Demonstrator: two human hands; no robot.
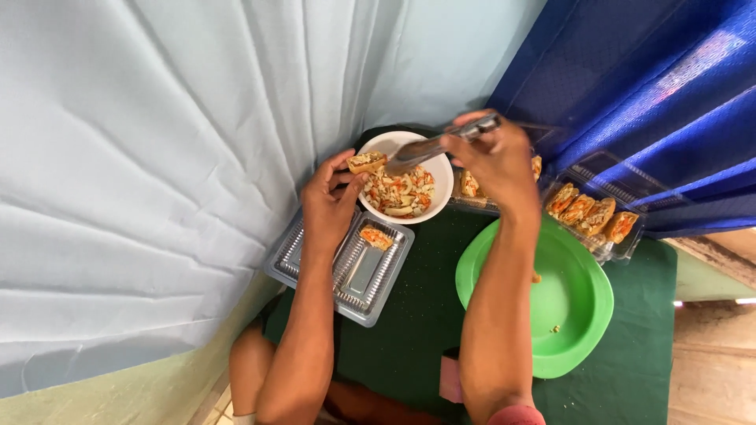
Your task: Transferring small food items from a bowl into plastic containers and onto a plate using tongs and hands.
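My left hand (331, 197) holds a small topped bread slice (367, 162) at the rim of a white bowl (445, 179) filled with chopped orange and white salad. My right hand (496, 157) grips a metal spoon (429, 148) whose tip reaches over the bowl toward the slice. Below my left hand lies an open clear plastic tray (358, 271) with one topped slice (376, 237) in it.
A green plate (579, 303) with a few crumbs sits on the dark green tablecloth (409, 330). A clear tray (598, 216) of several topped slices stands at the right. Pale curtain at left, blue curtain (646, 71) at upper right. A pink object (450, 379) lies near the front.
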